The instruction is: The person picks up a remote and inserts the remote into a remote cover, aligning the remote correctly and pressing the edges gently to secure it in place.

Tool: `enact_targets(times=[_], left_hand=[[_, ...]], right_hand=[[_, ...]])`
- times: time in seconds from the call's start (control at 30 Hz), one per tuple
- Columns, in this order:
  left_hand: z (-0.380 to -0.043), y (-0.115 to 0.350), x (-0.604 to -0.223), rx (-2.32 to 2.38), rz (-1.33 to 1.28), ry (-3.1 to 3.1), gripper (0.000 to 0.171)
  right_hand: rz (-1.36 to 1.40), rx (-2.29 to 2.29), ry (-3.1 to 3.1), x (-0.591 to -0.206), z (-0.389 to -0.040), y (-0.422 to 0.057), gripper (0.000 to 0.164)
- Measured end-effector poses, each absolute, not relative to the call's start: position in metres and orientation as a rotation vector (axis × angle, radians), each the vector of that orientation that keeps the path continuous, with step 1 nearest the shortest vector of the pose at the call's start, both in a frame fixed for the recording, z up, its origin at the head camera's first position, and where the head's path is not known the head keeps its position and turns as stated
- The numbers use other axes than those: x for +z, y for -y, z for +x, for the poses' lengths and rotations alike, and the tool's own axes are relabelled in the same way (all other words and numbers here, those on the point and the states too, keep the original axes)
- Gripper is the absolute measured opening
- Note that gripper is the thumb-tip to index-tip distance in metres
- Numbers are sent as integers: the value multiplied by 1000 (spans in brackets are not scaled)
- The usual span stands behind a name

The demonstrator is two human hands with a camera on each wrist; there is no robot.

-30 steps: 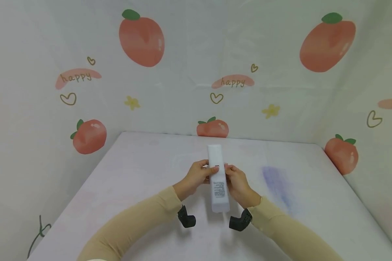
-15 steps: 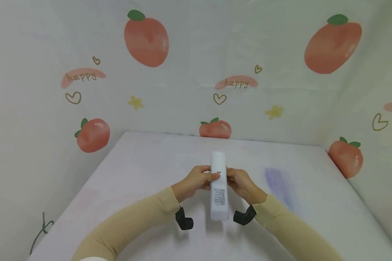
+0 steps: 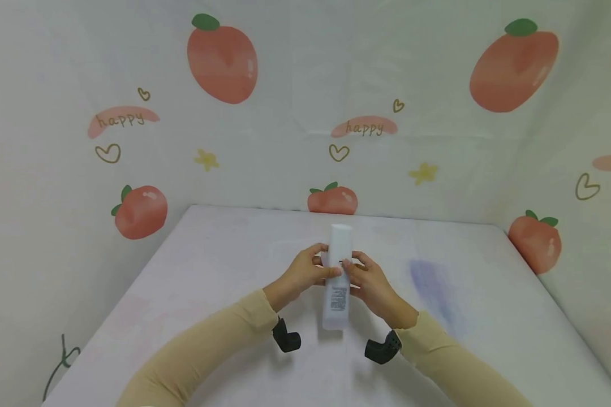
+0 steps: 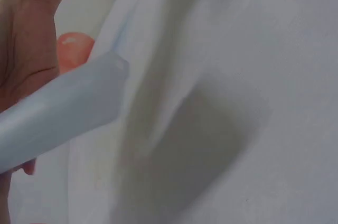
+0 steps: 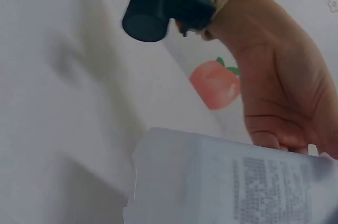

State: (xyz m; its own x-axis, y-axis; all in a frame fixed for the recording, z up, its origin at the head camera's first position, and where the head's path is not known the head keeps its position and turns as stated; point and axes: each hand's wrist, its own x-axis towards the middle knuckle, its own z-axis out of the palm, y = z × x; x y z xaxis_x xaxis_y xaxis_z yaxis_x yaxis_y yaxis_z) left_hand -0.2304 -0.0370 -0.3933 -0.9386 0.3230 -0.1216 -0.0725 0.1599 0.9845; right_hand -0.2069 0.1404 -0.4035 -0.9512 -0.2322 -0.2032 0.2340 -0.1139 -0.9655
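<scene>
Left hand [image 3: 300, 270] and right hand [image 3: 375, 287] curl round the white container [image 3: 338, 282] mid-length from left and right, above the table [image 3: 234, 249]; probably for balance; printed text [image 3: 338, 299] faces near.

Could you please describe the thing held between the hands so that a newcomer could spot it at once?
Find the white table in front of the fruit-print backdrop. Over its middle, two hands grip a container between them. Unlike the black cameras at the wrists, it is long and white, with a block of fine grey print near its closer end.
</scene>
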Motion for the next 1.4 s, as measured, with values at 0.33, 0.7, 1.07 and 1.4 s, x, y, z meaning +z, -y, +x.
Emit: enact_targets(times=[0.33,0.7,1.07,1.4], left_hand=[[-224,34,-405,1998,73,-1931,21],[-224,17,-391,2205,-187,-1796,25],[-238,15,-390,2169,-277,-1828,20],[-233,26,-404,2080,-72,-1898,34]], right_hand=[[71,-2218,-1787,-402,-206,-149,38],[-78,-2082,-1919,-391,-205,-148,49],[-103,-2004,-1996,-393,-200,-145,47],[-41,-2008,-2035,-404,-208,-147,50]])
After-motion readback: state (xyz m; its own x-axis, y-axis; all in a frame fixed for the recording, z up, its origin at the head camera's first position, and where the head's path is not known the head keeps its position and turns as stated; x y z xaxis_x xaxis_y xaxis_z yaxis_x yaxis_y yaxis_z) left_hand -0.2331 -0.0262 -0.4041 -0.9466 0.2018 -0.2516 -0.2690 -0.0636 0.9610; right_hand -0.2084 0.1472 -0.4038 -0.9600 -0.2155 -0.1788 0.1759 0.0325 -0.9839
